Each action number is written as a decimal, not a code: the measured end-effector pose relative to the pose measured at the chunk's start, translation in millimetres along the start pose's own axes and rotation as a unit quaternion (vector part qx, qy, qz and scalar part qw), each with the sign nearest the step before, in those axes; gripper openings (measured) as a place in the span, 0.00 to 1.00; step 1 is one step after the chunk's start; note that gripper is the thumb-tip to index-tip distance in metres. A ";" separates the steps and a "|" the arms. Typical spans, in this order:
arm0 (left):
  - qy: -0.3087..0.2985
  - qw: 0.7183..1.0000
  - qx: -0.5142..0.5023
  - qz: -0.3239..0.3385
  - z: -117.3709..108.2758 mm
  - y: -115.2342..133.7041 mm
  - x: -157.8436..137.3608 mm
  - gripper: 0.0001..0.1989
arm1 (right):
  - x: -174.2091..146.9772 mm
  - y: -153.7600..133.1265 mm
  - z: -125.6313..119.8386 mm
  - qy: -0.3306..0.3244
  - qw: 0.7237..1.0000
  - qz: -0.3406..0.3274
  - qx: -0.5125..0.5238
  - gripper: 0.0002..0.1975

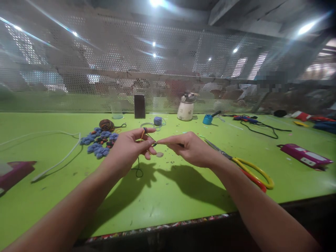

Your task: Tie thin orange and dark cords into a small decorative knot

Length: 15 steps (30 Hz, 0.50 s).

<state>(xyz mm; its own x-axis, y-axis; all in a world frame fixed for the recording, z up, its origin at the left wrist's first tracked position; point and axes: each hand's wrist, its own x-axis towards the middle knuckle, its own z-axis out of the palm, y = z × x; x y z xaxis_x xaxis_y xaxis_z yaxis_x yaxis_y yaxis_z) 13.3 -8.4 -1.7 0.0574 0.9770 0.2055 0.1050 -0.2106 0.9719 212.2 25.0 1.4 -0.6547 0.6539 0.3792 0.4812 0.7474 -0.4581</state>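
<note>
My left hand is closed, thumb and finger pinching a small dark loop of yarn. Dark and orange yarn runs over its raised forefinger, and a dark tail hangs below onto the table. Facing it, my right hand is closed around a thin crochet hook, mostly hidden by the fingers, its tip meeting the work at my left fingertips. Just left of my left hand lie several blue-purple crocheted flowers, dark and orange ones among them. Behind these sits a brown-orange yarn ball.
Scissors with yellow and red handles lie by my right forearm. Farther back stand a phone, a purple yarn ball, a white jug and a blue pot. Purple boxes flank the green table; a white cable lies left.
</note>
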 end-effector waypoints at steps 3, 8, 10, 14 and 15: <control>0.022 1.000 0.004 0.006 3.1 -0.6 0.1 0.19 | -0.4 -1.8 2.5 0.016 1.000 0.006 -0.024 0.21; 0.058 0.998 0.010 0.019 8.3 -1.1 -0.8 0.20 | -0.5 -6.6 5.0 0.035 0.999 0.017 -0.038 0.20; 0.074 0.997 0.019 0.026 9.8 -1.0 -1.6 0.19 | -0.3 -7.5 6.5 0.046 0.998 0.019 -0.039 0.19; 0.096 0.995 0.016 0.028 11.2 -0.7 -2.7 0.15 | 0.1 -7.1 9.8 0.057 0.997 0.023 -0.040 0.19; 0.096 0.995 0.014 0.027 11.3 -0.8 -2.7 0.15 | 0.2 -6.7 10.8 0.059 0.997 0.024 -0.040 0.19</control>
<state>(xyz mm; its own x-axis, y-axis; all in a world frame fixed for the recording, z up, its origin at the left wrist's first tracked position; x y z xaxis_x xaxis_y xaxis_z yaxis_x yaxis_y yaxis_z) 24.3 -11.2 -4.3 -0.1277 0.9522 0.2774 0.1338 -0.2606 0.9561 202.6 18.8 -4.1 -0.5592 0.6943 0.4530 0.5584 0.7193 -0.4132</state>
